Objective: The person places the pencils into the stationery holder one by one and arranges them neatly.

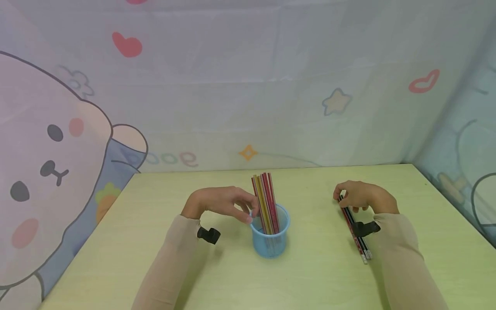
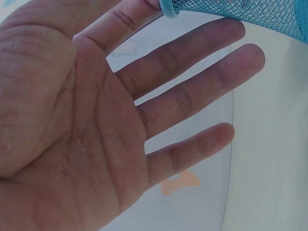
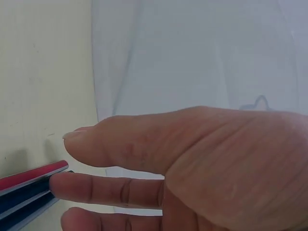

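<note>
A blue mesh pen cup (image 1: 270, 247) stands upright on the table, holding several red and yellow pencils (image 1: 265, 198) that lean upward. At its left rim, my left hand (image 1: 222, 201) pinches the edge between thumb and index finger; the left wrist view shows the other fingers of the left hand (image 2: 106, 115) spread and straight beneath the mesh. My right hand (image 1: 358, 194) is over the far end of a few red and black pencils (image 1: 358, 245) lying on the table. In the right wrist view, its straight fingertips (image 3: 72, 185) are at the pencil ends, with the thumb apart above them.
The pale yellow-green table (image 1: 310, 280) ends at a printed cloth backdrop (image 1: 271, 107) behind and another cloth (image 1: 465, 150) at the right. A black wrist camera (image 1: 366, 229) partly covers the loose pencils in the head view.
</note>
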Demonstrator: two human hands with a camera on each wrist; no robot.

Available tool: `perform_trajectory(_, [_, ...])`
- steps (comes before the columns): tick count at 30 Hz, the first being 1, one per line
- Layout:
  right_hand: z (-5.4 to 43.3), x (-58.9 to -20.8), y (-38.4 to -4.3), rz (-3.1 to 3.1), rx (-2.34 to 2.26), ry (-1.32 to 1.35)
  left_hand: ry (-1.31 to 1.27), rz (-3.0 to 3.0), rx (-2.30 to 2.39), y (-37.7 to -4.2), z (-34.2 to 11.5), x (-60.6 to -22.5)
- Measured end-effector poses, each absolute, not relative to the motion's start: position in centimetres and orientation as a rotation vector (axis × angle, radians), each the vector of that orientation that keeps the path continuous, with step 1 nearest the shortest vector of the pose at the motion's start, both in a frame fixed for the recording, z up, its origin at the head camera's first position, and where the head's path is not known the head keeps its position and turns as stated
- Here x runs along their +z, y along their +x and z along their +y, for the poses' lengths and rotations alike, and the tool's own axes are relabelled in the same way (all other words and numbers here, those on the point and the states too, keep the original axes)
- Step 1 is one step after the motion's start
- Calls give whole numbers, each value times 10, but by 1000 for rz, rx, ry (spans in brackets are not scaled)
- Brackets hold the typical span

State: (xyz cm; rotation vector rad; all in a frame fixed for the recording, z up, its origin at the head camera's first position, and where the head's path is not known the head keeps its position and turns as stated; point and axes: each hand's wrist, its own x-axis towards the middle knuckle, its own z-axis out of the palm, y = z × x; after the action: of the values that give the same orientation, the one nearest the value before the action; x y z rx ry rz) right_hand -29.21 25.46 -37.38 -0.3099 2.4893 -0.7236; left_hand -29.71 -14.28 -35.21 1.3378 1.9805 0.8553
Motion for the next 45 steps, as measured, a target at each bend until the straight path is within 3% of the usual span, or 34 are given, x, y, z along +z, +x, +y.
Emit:
perform_trajectory(13, [237, -388, -289, 2501, -677, -280, 1348, 1983, 857, -296, -143, -353])
perform_trajectory(30, [207, -400, -298, 2613, -719, -597, 1345, 1980, 859, -297, -143, -355])
perform_trajectory(37, [197, -388, -301, 2687, -898, -855, 1341, 1972, 864, -298, -143, -355])
perform_trajectory(45, [183, -352, -284, 2784, -1112, -954, 1358, 1980, 857, -301, -141, -355])
